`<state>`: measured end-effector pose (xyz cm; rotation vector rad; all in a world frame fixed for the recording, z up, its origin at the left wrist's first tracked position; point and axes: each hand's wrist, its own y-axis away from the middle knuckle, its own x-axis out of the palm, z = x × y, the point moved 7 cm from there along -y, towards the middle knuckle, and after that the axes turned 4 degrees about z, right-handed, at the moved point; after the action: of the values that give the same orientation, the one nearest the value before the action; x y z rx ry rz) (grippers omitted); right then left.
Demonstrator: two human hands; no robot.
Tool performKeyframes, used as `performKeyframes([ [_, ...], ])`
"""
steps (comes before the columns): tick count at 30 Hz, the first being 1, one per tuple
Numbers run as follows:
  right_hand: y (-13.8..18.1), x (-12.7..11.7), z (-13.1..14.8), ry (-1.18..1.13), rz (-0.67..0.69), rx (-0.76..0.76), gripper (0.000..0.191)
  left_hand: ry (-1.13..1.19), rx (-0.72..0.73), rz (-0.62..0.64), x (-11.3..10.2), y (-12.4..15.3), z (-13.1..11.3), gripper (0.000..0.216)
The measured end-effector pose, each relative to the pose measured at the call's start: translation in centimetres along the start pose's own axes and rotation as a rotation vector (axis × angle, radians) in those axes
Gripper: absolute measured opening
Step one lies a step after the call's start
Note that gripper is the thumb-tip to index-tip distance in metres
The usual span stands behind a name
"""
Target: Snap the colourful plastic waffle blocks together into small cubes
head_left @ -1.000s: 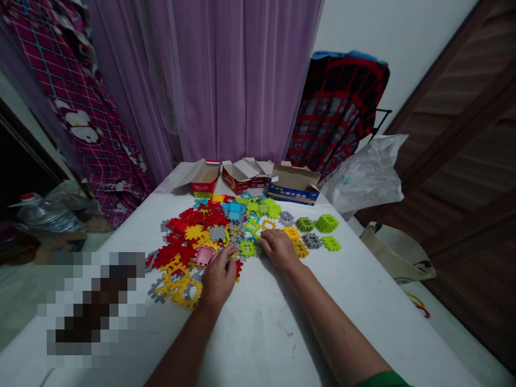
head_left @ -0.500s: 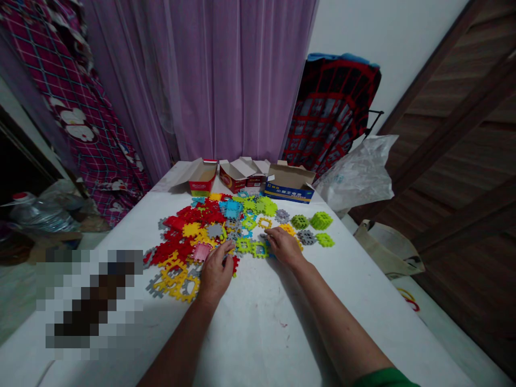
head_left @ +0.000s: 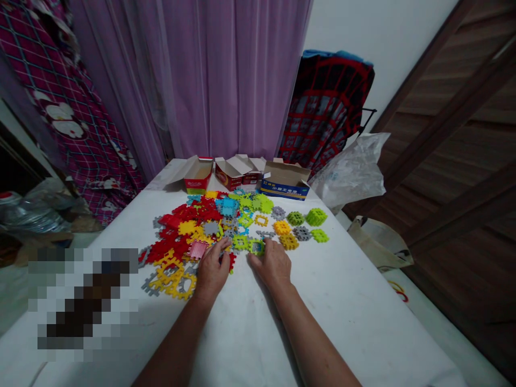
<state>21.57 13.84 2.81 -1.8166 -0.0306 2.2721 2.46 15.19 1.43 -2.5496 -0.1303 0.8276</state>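
A spread of flat interlocking toy pieces with notched edges lies on the table, with red pieces point(head_left: 173, 244), yellow pieces point(head_left: 171, 271), blue pieces point(head_left: 228, 207) and lime green pieces point(head_left: 262, 203). My left hand point(head_left: 213, 273) rests at the near edge of the spread, fingers extended and thumb apart, beside a pink piece point(head_left: 198, 249). My right hand point(head_left: 276, 264) is close by on the right, thumb apart, its fingertips beside a lime green frame piece point(head_left: 256, 246) and below a grey piece point(head_left: 266, 235). I see nothing held in either hand.
Right of the pieces sit several joined blocks, among them a green block point(head_left: 316, 216), a grey block point(head_left: 302, 233) and a yellow block point(head_left: 282, 228). Open cartons, including a blue box point(head_left: 284, 188) and a red box point(head_left: 198, 180), line the back. A plastic bag point(head_left: 355, 169) hangs at the right edge.
My right hand has drawn back toward me and slightly left, uncovering the yellow blocks and the grey piece. My left hand stays at the pile's edge. The view has shifted slightly.
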Motion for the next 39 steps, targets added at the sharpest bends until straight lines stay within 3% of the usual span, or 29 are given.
performKeyframes([
  [15, 1.4, 0.0, -2.1, -0.211, -0.152, -0.047, 0.056, 0.010, 0.004, -0.009, -0.1, 0.0, -0.1, 0.036],
  [27, 2.2, 1.0, -2.0, -0.191, -0.102, -0.072, 0.060, 0.006, 0.003, -0.003, -0.2, 0.0, -0.2, 0.037],
  [32, 2.4, 0.7, -2.3, -0.323, -0.168, -0.089, 0.062, -0.002, -0.006, -0.003, -0.2, 0.0, 0.0, 0.037],
  [35, 2.4, -0.2, -4.4, -0.484, -0.230, -0.085, 0.062, -0.001, 0.009, 0.003, -0.3, 0.0, 0.0, 0.037],
  [39, 1.6, -1.9, -11.6, -0.597, -0.365, 0.078, 0.065, -0.015, 0.030, -0.001, -0.3, 0.0, 0.0, 0.037],
])
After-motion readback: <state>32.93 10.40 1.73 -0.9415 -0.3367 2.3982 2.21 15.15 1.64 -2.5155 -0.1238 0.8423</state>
